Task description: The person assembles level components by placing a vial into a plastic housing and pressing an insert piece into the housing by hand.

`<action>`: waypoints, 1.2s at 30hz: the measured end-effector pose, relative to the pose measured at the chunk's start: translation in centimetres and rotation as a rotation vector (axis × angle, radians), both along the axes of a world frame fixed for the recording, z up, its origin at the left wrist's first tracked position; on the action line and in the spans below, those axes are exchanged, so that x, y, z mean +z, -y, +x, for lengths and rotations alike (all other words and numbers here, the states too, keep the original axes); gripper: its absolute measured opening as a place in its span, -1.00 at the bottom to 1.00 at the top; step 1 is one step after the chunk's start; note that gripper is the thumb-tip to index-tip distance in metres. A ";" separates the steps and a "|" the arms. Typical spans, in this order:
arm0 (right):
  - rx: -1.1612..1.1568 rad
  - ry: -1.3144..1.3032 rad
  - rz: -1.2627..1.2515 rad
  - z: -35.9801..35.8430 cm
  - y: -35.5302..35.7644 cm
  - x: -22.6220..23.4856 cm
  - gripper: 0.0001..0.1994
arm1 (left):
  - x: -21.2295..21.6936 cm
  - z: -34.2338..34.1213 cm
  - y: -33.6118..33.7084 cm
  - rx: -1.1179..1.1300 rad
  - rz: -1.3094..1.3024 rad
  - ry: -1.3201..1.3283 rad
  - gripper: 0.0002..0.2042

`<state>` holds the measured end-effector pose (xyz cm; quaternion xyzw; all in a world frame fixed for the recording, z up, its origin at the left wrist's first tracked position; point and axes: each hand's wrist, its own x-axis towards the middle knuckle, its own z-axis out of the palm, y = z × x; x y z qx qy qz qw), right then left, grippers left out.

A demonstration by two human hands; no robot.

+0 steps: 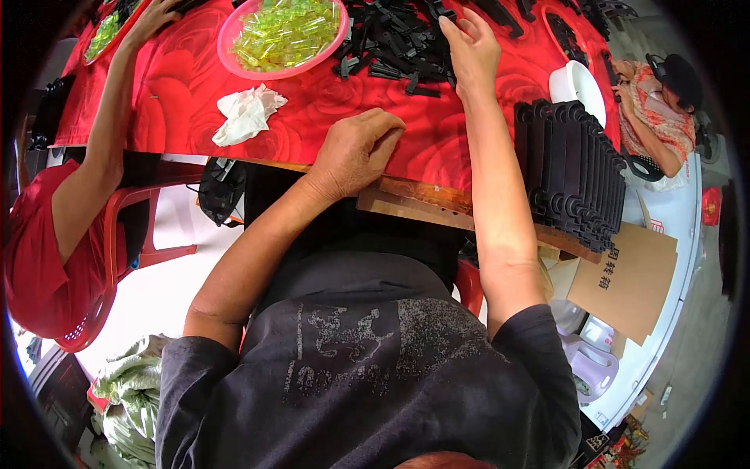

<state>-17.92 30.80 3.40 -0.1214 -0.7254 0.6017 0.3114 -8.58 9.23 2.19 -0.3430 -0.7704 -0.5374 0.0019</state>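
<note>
Pile of small black pieces (391,47) lies just left of the right grip (475,61), loose and jumbled, likely tipped out there so single parts come easily to the fingers. Right grip: thumb and fingers half curled at the pile's edge; cannot tell whether they pinch a piece. Left grip (351,152): fingers folded, thumb alongside, resting at the near edge of the table (172,102); nothing shows in it, though its underside is hidden. Perhaps parked there to steady the forearm.

Beyond the left grip, toward the left, a pink basin (273,74) holds yellow-green clear pieces (285,35), its raised rim presumably keeping them apart from the black ones. Crumpled tissue (248,115) sits between basin and table edge. Nearer the body than the right grip, off to its right, long black parts (570,168) stand nested in a row, apparently to save space. White bowl (578,90) just behind them.
</note>
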 end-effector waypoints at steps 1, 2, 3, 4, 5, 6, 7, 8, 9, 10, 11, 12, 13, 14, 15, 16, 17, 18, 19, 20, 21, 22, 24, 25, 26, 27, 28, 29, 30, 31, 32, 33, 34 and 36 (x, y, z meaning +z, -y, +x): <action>0.003 -0.003 -0.002 -1.1 -0.3 -0.3 -0.58 | 0.1 0.0 -0.1 -0.003 0.002 0.007 -0.90; 0.021 0.023 0.060 -2.0 -0.8 -0.5 -0.51 | 0.0 -0.1 -0.2 -0.002 0.001 0.003 -0.90; 0.046 0.053 0.119 -2.3 -0.6 -0.6 -0.43 | -0.1 -0.1 -0.2 0.002 0.005 -0.009 -0.90; -0.009 0.077 0.300 -2.7 -0.6 -0.4 -0.48 | -0.2 -0.1 -0.1 0.004 0.010 -0.022 -0.90; -0.003 0.076 0.296 -2.9 -0.5 -0.5 -0.48 | -0.2 -0.1 0.0 0.009 0.006 -0.022 -0.90; -0.003 0.114 0.378 -3.2 -0.7 -0.5 -0.50 | -0.1 -0.1 0.0 0.008 0.006 -0.014 -0.90; -0.004 0.153 0.459 -3.5 -0.9 -0.6 -0.52 | -0.1 -0.1 0.0 0.007 0.007 -0.007 -0.90; -0.004 0.151 0.458 -3.7 -1.3 -0.6 -0.52 | -0.1 -0.1 0.1 0.007 0.006 -0.008 -0.90; 0.092 0.147 0.314 -3.8 -1.8 -0.9 -0.57 | -0.1 -0.1 0.0 0.008 0.007 -0.007 -0.90; 0.186 0.143 0.170 -3.8 -2.3 -1.2 -0.61 | -0.2 -0.2 0.0 0.008 0.008 -0.006 -0.90; 0.184 0.142 0.171 -3.6 -2.8 -1.5 -0.61 | -0.1 -0.2 -0.1 0.005 0.009 -0.007 -0.90; 0.144 0.101 0.138 -3.1 -2.7 -1.5 -0.64 | -0.1 -0.2 -0.1 0.004 0.017 -0.002 -0.90; 0.102 0.061 0.105 -2.5 -2.5 -1.5 -0.67 | -0.1 -0.2 0.0 0.001 0.026 0.004 -0.90; 0.115 0.028 0.002 -2.2 -2.3 -1.5 -0.71 | -0.2 -0.2 0.0 0.002 0.024 0.004 -0.90; 0.113 0.027 0.003 -1.5 -2.1 -0.8 -0.71 | -0.2 -0.2 0.0 0.002 0.021 -0.004 -0.90; 0.117 0.009 -0.064 -0.7 -1.6 -0.2 -0.72 | -0.3 -0.2 0.0 0.006 0.014 -0.011 -0.90; 0.120 -0.008 -0.131 0.1 -1.2 0.5 -0.73 | -0.3 -0.2 0.2 0.009 0.012 -0.011 -0.90; 0.117 0.019 -0.194 1.0 -1.3 1.2 -0.73 | -0.1 -0.1 0.1 0.007 0.014 -0.016 -0.90; 0.116 0.018 -0.194 1.8 -1.2 1.5 -0.73 | -0.1 -0.2 0.1 0.011 0.014 -0.021 -0.90; 0.124 0.009 -0.319 2.6 -1.1 1.8 -0.72 | -0.1 -0.1 0.0 0.009 0.015 -0.022 -0.90; 0.135 0.000 -0.446 3.3 -0.9 2.0 -0.72 | -0.1 -0.1 0.0 0.010 0.017 -0.010 -0.90; 0.116 -0.029 -0.448 4.0 -0.8 1.9 -0.74 | -0.1 -0.1 0.0 0.010 0.020 0.002 -0.90; 0.114 -0.050 -0.525 6.1 -0.6 2.1 -0.75 | -0.1 -0.1 0.0 0.007 0.017 -0.001 -0.90; 0.112 -0.069 -0.605 7.0 -0.5 2.0 -0.76 | -0.1 0.0 0.0 0.006 0.013 -0.002 -0.90; 0.110 -0.073 -0.631 7.7 -0.9 1.4 -0.77 | -0.1 0.0 0.0 0.005 0.012 -0.001 -0.90; 0.108 -0.072 -0.631 8.6 -0.9 1.4 -0.77 | -0.1 -0.1 0.0 0.006 0.014 -0.017 -0.90; 0.108 -0.054 -0.724 9.5 -0.9 1.4 -0.77 | -0.2 -0.1 0.0 0.008 0.017 -0.032 -0.90; 0.109 -0.035 -0.817 10.3 -0.9 1.4 -0.77 | -0.1 -0.1 0.1 0.005 0.016 -0.031 -0.90; 0.124 -0.019 -0.839 11.0 -1.1 0.9 -0.77 | 0.0 -0.1 0.1 0.011 0.008 -0.030 -0.90; 0.120 -0.019 -0.840 11.6 -1.3 0.7 -0.77 | 0.0 -0.1 0.1 0.018 0.000 -0.030 -0.90; 0.127 -0.010 -0.881 12.3 -1.4 0.6 -0.77 | 0.0 0.0 0.0 0.015 0.000 -0.029 -0.90; 0.134 0.000 -0.924 12.9 -1.4 0.5 -0.77 | -0.1 0.0 0.0 0.017 0.001 -0.022 -0.89; 0.121 0.020 -0.897 13.4 -1.3 0.6 -0.76 | -0.1 0.0 0.0 0.020 0.001 -0.014 -0.89; 0.117 0.020 -0.875 14.7 -0.8 0.7 -0.75 | -0.1 0.0 0.0 0.017 0.000 -0.016 -0.89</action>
